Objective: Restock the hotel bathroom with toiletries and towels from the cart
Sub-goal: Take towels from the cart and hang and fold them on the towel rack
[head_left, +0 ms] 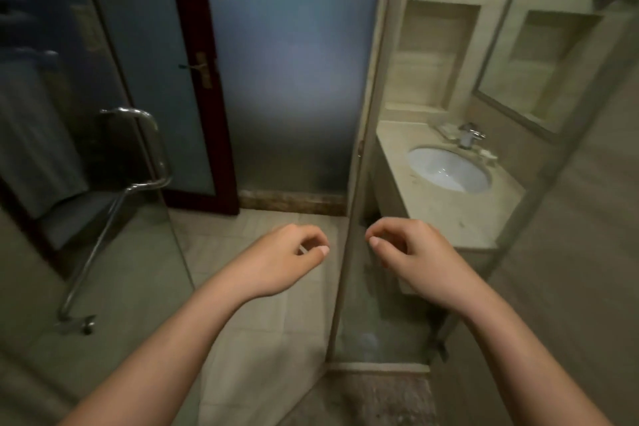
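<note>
My left hand point(287, 259) and my right hand point(411, 252) are held up side by side over the tiled floor point(262, 322), a short gap between them. The fingers of both are loosely curled, thumbs near the fingertips, and I see nothing in either. To the right, a beige vanity counter point(446, 211) holds a white oval sink point(449, 168) with a chrome tap point(468, 137). A small tray of toiletries point(449, 130) lies behind the tap, too blurred to make out. No cart is in view.
A glass panel edge point(359, 162) runs down between my hands. An open glass door with a chrome handle point(152, 145) stands to the left, with a grey cloth point(34, 135) hanging behind it. Ahead is a frosted door point(290, 73) in a dark wooden frame. A mirror point(560, 45) hangs above the counter.
</note>
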